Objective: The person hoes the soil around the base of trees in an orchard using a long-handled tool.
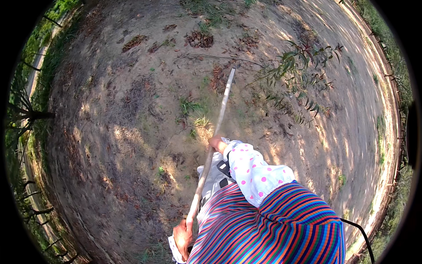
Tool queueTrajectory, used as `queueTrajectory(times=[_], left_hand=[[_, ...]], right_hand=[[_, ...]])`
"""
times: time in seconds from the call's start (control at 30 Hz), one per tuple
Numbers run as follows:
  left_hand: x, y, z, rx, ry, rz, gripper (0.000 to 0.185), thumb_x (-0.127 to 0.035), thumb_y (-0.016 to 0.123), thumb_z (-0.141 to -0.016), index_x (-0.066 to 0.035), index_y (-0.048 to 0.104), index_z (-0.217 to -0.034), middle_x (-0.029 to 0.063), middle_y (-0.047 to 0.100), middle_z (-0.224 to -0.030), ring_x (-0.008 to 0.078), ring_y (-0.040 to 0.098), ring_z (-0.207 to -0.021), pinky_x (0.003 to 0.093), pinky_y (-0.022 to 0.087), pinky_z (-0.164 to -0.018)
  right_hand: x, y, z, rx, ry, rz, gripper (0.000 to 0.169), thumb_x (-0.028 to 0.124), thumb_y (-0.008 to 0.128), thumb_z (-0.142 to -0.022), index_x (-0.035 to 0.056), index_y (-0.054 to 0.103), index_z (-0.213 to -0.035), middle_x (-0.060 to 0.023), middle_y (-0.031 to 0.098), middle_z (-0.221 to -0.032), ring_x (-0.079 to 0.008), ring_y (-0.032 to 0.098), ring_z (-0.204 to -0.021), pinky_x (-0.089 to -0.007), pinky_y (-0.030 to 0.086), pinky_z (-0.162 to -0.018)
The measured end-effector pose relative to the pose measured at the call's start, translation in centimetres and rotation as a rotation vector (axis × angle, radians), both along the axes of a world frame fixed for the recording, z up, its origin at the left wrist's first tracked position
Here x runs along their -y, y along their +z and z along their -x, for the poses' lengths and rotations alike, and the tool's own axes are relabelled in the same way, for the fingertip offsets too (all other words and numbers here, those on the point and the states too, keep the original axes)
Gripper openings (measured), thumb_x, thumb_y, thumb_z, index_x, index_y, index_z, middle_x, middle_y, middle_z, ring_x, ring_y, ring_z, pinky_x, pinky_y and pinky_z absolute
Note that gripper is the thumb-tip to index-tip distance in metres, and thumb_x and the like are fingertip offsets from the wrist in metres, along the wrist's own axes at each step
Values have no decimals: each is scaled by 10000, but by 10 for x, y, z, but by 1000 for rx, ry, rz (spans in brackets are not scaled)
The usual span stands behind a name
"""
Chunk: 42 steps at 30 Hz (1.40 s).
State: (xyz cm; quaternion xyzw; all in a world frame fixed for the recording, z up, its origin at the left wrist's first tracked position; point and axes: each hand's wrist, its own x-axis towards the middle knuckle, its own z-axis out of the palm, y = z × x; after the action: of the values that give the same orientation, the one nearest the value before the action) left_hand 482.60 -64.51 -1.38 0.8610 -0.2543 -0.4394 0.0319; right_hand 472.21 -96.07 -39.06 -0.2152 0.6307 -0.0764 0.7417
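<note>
A long wooden tool handle [225, 99] runs from low at my left side up to the bare ground ahead. My left hand [183, 235] is wrapped around its rear part, beside my striped shirt. Further along, my right hand [217, 144] grips the same handle at about its middle, below a white oversleeve [250, 171] with pink dots. The far end of the handle meets the soil near some dry leaves. Something small and dark shows at that end, but I cannot tell whether it is a blade.
A leafy branch or sapling [301, 76] spreads to the right of the handle's far end. A thin bent stick [221, 56] lies just beyond it. Dry leaves fill a shallow hollow [199, 39] ahead. Grass tufts [191, 106] grow left of the handle. Trees [31, 114] stand at the left edge.
</note>
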Motion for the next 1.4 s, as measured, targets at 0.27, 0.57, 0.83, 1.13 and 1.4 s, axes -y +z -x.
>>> queueTrajectory(times=[0.27, 0.57, 0.83, 1.13, 1.4], left_hand=[[-73, 60, -57, 29, -131, -180, 441, -421, 572, -858, -17, 528, -689, 161, 486, -530, 290, 497, -464, 384, 389, -464], [-83, 55, 15, 208, -104, -162, 408, -425, 624, -805, -27, 574, -727, 189, 537, -558, 382, 571, -578, 441, 423, -511], [-36, 44, 82, 50, 63, 103, 306, -385, 577, -842, -100, 554, -735, 119, 505, -542, 293, 516, -502, 387, 384, -469], [-46, 122, 162, 565, 151, 10, 338, -375, 585, -826, -56, 564, -715, 131, 572, -595, 318, 594, -563, 404, 452, -488], [-99, 62, 257, 577, 397, 50, 354, -389, 672, -743, -55, 568, -692, 132, 542, -535, 311, 583, -534, 387, 457, -493]], right_hand=[[-157, 40, 11, -70, 316, 46, 99, 63, 636, -739, 47, 560, -676, -109, 588, -662, -273, 623, -596, -387, 491, -498], [-141, 49, 29, -71, -20, -383, 112, 80, 602, -806, -2, 525, -804, -127, 589, -703, -283, 633, -596, -440, 517, -486], [-42, 35, 94, 74, 150, -102, 156, 173, 475, -809, 26, 511, -776, -142, 574, -697, -262, 579, -573, -418, 496, -510], [-52, -49, 120, -37, 679, -451, 108, 111, 428, -838, 30, 499, -828, -120, 556, -764, -261, 556, -681, -437, 469, -583], [-71, -70, 117, -260, 757, -272, 104, 28, 394, -794, 37, 467, -868, -103, 523, -716, -249, 515, -580, -456, 455, -544]])
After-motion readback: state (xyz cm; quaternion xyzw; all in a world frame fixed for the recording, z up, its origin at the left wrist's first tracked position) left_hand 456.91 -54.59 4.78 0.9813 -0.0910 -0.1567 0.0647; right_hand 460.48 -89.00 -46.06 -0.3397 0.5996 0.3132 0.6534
